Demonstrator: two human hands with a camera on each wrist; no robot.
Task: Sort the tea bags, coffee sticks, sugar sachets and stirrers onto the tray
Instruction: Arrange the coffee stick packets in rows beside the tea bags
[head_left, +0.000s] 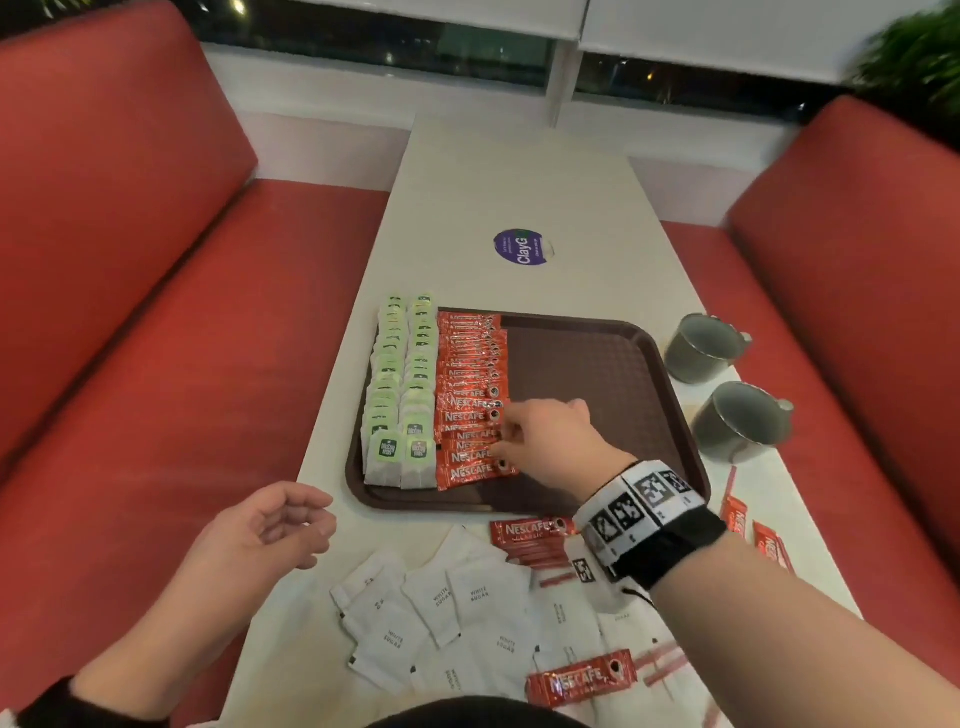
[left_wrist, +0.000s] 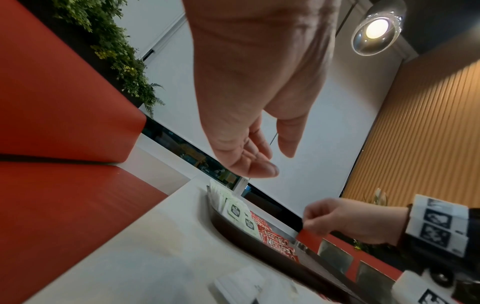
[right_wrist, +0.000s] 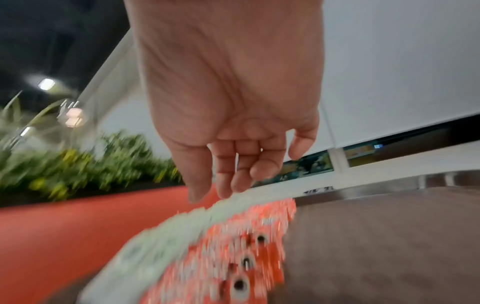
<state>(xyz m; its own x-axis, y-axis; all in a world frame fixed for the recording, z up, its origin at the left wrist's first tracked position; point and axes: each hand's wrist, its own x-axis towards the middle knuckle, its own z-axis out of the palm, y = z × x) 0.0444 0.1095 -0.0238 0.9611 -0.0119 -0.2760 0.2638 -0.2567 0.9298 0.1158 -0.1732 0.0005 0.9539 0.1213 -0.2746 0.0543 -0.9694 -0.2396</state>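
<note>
Reaching across the brown tray (head_left: 597, 364), the right hand (head_left: 550, 441) is held low over the near end of the row of red coffee sticks (head_left: 470, 395). Its fingers hang loosely curled in the right wrist view, with nothing seen between them; in the left wrist view a red edge shows just under the fingertips (left_wrist: 310, 224), so whether a stick is pinched or only touched cannot be told. A black wrist strap with white marker squares (head_left: 644, 512) is worn on that arm.

The left hand (head_left: 270, 525) is kept off the tray, above the near left corner of the white table (head_left: 519, 182), palm turned up, fingers relaxed and half curled, nothing held.

Two columns of green-labelled tea bags (head_left: 400, 395) are laid along the tray's left side, with the coffee sticks just beside them; the right half of the tray is bare. White sugar sachets (head_left: 441, 618) are scattered on the table in front of the tray, with a few loose coffee sticks (head_left: 579, 680) among them. Thin red-and-white stirrers (head_left: 662, 667) are seen at the near right. Two grey mugs (head_left: 727, 384) are placed to the right of the tray.
</note>
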